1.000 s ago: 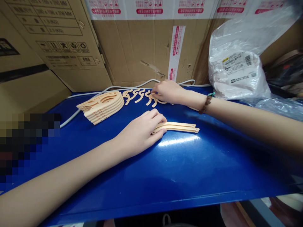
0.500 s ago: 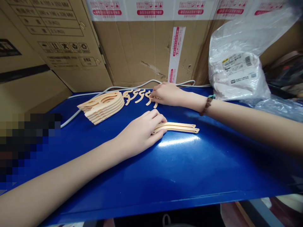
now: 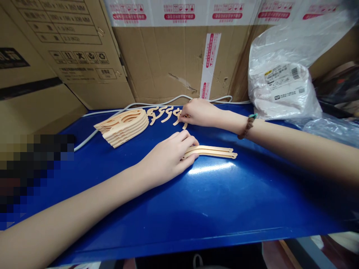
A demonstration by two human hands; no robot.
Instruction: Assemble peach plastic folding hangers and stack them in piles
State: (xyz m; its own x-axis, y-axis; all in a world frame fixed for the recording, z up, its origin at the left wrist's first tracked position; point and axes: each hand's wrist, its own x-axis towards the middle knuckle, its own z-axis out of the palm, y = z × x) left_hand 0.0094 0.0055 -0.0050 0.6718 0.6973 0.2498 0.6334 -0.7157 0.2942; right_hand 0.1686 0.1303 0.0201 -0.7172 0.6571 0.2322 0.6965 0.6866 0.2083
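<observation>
On tbl (image 3: 196,209), L hand (image 3: 168,157) still gripping cream strips (image 3: 214,148), R hand (image 3: 202,112) at hooks (image 3: 167,115), edged nearer L, hold unclear.

Tan strips (image 3: 213,148): left ends hidden by your left hand (image 3: 173,152).
S-shaped pieces (image 3: 168,115): partly covered by your right hand (image 3: 200,112).
Bag label (image 3: 282,80): print too blurred for you to read.

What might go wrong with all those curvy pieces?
The right hand is in among the small curved pieces, so it might bump neighbours out of place. The long strips stick out past the fingers of the left hand, so a knock on those ends could perhaps twist them. The layered stack might slide out of line on the shiny table if nudged.
</observation>
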